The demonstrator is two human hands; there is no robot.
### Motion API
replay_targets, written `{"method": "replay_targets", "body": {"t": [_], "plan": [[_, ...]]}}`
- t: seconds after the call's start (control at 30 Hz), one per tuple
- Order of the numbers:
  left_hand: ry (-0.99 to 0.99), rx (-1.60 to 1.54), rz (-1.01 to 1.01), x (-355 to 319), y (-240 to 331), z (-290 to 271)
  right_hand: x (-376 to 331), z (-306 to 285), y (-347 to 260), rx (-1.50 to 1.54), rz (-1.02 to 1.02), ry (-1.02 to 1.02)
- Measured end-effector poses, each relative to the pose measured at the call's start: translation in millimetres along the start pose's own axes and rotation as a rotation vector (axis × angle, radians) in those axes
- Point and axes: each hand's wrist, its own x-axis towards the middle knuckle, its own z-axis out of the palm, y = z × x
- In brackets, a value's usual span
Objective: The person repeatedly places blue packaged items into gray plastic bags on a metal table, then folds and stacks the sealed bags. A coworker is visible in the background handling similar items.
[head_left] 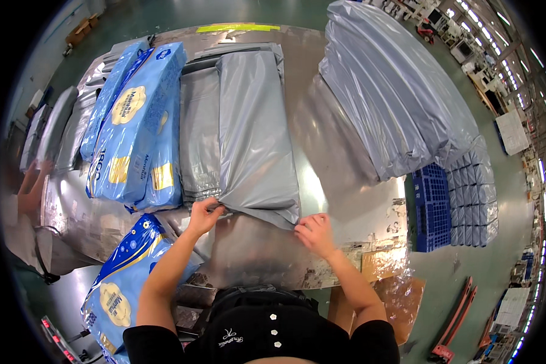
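Note:
A grey plastic mailing bag (pixel 255 121) lies lengthwise in front of me on the metal table, bulging over something inside that I cannot see. My left hand (pixel 205 215) pinches the left corner of its near edge. At the right corner of the same edge, the fingers of my right hand (pixel 315 233) are closed on the plastic. Between my hands the edge is pulled wide and creased. Flat grey mailing bags (pixel 200 121) lie in a stack under and left of it. Beside the stack are blue packs of tissue (pixel 127 133) with gold and cream labels.
Filled grey bags (pixel 388 91) are piled high at the table's right. Another blue tissue pack (pixel 118 297) stands near my left arm. A co-worker's hands (pixel 35 179) are at the far left. Beyond the right edge are a blue plastic pallet (pixel 432 206) and a red pallet jack (pixel 455 321).

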Motion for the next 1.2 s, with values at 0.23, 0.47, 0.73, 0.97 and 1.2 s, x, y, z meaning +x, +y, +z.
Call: {"method": "replay_targets", "body": {"t": [0.23, 0.47, 0.73, 0.97, 1.2], "plan": [[0.118, 0.102, 0.036, -4, -1, 3, 15, -10, 26, 0.015, 0.021, 0.23], [0.422, -0.014, 0.011, 0, -1, 20, 70, 51, 70, 0.376, 0.287, 0.293], [0.468, -0.399, -0.281, 62, -69, 54, 111, 160, 87, 1.182, 0.922, 0.605], [0.639, -1.053, -0.474, 81, 91, 42, 161, -4, 29, 1.481, 0.866, 0.381], [0.397, -0.867, 0.234, 66, 236, 66, 111, -179, 19, 1.236, 0.474, 0.726]]}}
